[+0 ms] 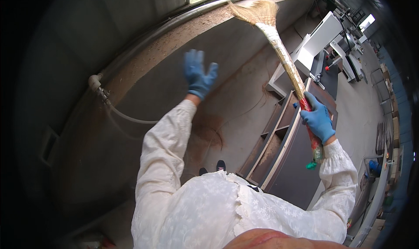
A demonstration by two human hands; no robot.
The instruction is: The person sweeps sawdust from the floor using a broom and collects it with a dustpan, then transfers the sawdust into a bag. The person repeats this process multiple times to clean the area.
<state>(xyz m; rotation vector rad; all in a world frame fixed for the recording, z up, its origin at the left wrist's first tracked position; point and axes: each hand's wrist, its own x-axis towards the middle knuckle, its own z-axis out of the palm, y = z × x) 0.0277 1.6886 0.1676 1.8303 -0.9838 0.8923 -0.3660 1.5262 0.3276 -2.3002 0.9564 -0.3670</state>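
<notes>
A straw broom [286, 59] slants up and to the left, gripped in my right hand [317, 118], which wears a blue glove. The fingers wrap round the red-banded part of its handle, near the green lower end. Its straw bristles rest on or just over the dusty ledge [187, 32] under the window; contact is hard to tell. My left hand [199, 76], gloved in blue too, reaches forward with fingers stretched out and holds nothing. It hovers in front of the grey wall below the ledge.
A white pipe elbow [94, 81] with a pale hose [131, 118] sits left of my left arm. Dark panels with wooden-edged slots [279, 140] stand close on the right. Farther off are white machine parts [323, 35]. Reddish dust marks the floor [214, 131] by my shoes.
</notes>
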